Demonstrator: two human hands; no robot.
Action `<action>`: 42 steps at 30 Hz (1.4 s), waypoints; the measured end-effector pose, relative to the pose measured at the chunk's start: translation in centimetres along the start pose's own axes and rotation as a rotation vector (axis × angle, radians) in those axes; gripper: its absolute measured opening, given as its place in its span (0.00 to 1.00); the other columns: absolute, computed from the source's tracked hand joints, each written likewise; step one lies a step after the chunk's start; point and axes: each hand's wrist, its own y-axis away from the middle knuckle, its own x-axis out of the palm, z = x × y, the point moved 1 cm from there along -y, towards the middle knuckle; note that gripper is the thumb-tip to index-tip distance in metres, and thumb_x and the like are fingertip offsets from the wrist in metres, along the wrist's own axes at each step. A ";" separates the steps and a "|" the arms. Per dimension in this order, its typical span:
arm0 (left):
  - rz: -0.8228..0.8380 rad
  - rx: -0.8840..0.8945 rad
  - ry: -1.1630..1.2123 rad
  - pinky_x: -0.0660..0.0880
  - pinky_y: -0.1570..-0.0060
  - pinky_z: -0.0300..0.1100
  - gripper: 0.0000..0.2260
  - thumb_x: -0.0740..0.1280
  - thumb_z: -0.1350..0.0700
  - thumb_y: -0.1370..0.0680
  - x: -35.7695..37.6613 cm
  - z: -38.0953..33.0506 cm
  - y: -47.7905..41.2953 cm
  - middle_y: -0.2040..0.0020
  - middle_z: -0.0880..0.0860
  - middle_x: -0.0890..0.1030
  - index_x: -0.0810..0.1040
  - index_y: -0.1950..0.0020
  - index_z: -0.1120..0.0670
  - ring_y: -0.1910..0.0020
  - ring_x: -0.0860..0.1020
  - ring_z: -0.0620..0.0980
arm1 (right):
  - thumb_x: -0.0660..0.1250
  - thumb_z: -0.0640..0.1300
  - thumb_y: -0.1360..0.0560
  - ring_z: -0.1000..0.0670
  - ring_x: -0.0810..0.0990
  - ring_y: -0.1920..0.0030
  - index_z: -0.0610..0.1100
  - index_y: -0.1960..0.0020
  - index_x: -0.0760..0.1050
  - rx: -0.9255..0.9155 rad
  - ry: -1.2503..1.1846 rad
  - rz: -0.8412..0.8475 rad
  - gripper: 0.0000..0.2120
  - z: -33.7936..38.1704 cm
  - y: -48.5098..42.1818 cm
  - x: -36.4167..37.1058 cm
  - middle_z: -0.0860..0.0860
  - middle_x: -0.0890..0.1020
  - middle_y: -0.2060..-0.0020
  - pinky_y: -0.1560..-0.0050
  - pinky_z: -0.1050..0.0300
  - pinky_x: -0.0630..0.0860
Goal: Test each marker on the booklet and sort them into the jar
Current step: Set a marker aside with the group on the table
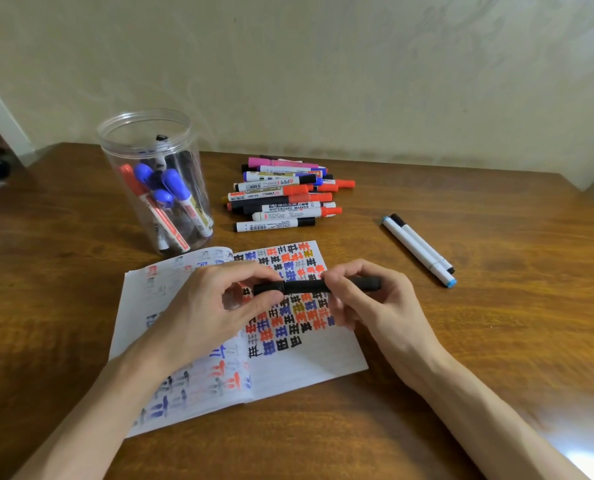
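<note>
- Both hands grip one black marker (306, 286), which is held level just above the open booklet (323, 355) and not touching the page.
- Fingers and thumb of the left hand (212, 306) pinch the cap (267, 289) end. The right hand (368, 303) is curled round the barrel, and the tail of the marker pokes out past its knuckles.
- A seam shows between cap and barrel, and the two parts look seated together. I judge this to be the cap step of one test, but I cannot tell whether the cap is about to come off or is being pressed home.
- The right page of the booklet is already crowded with black, blue, red and ochre test marks. Bare paper remains along its lower part.
- The clear plastic jar (143, 133) stands open beyond the booklet's far left corner, holding several markers with blue, red and black caps.
- A pile of markers (281, 195) lies on the wooden table (496, 341) behind the booklet, so by my reckoning the sorting is well under way but far from done.
- Two slim white pens (420, 251) lie apart on the right, side by side.
- If the marker is untested, the next move needs a straight pull apart along its length, then the tip brought down on bare paper. If it is tested, it needs a firm push shut and a reach to the jar's mouth.
</note>
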 end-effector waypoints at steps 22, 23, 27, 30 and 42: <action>-0.086 0.070 -0.080 0.82 0.58 0.42 0.16 0.69 0.42 0.26 0.6 0.3 0.1 0.48 0.38 0.85 0.86 0.42 0.45 0.55 0.85 0.46 | 0.74 0.43 0.23 0.48 0.88 0.59 0.42 0.44 0.85 -0.138 0.227 0.058 0.09 -0.3 -0.4 -0.9 0.48 0.88 0.57 0.58 0.60 0.84; -0.084 0.065 -0.081 0.82 0.58 0.42 0.16 0.69 0.42 0.26 0.7 0.3 0.1 0.49 0.38 0.85 0.85 0.42 0.44 0.54 0.84 0.45 | 0.74 0.43 0.23 0.48 0.88 0.60 0.42 0.44 0.85 -0.136 0.218 0.057 0.09 -0.4 -0.4 -0.7 0.48 0.88 0.58 0.58 0.60 0.83; -0.080 0.056 -0.072 0.83 0.59 0.42 0.15 0.69 0.41 0.27 0.7 0.3 0.0 0.50 0.38 0.85 0.85 0.42 0.43 0.55 0.85 0.44 | 0.74 0.43 0.22 0.48 0.88 0.59 0.43 0.45 0.85 -0.153 0.255 0.075 0.07 -0.9 -0.4 -0.6 0.50 0.88 0.57 0.58 0.59 0.84; -0.085 0.057 -0.082 0.83 0.60 0.49 0.16 0.69 0.41 0.26 0.6 0.4 -0.1 0.50 0.39 0.86 0.86 0.43 0.43 0.60 0.85 0.51 | 0.73 0.44 0.22 0.48 0.88 0.58 0.43 0.45 0.84 -0.148 0.260 0.085 0.07 -1.0 -0.5 -0.7 0.52 0.88 0.56 0.57 0.58 0.84; -0.062 0.071 -0.092 0.76 0.51 0.25 0.26 0.74 0.45 0.28 0.4 -0.5 -2.4 0.46 0.30 0.81 0.72 0.31 0.33 0.45 0.80 0.33 | 0.77 0.48 0.24 0.60 0.86 0.52 0.50 0.46 0.83 -0.124 0.574 0.052 0.08 -0.1 -1.5 -2.4 0.58 0.88 0.53 0.51 0.61 0.84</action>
